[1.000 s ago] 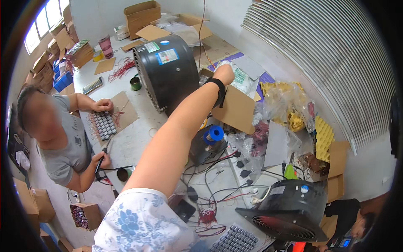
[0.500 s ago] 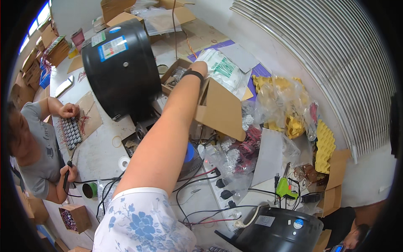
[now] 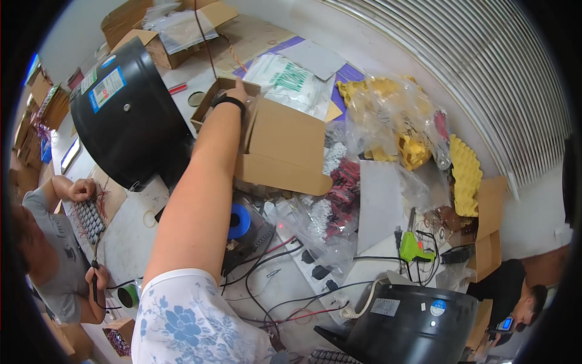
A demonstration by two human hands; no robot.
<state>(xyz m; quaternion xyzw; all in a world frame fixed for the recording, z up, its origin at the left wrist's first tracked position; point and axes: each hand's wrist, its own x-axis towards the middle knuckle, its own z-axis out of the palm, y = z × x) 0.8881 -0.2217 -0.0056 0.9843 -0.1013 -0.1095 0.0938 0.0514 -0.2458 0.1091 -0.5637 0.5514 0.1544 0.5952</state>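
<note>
My left arm reaches up the middle from the lower edge, with a dark band round the wrist. At its end my left hand (image 3: pixel 238 92) is at the far right rim of an open cardboard box (image 3: pixel 204 108). One finger or thumb points up over the rim; the other fingers are hidden by the hand and box, so I cannot see whether they hold anything. The box's broad cardboard flap (image 3: pixel 285 142) spreads out beside my wrist. Just beyond the hand lies a white plastic bag with green print (image 3: pixel 285 79). My right hand is out of view.
A large black drum (image 3: pixel 130 118) stands left of my arm, another (image 3: pixel 412 324) at lower right. Cables, a power strip (image 3: pixel 312 270), a green glue gun (image 3: pixel 417 247) and bagged wires (image 3: pixel 345 188) crowd the bench. One person (image 3: pixel 54 249) works at left, another (image 3: pixel 515 303) sits at right.
The whole view has shifted, so most things sit further left. My left hand has come slightly left against the box, and its finger now shows at the rim. More of the flap is visible.
</note>
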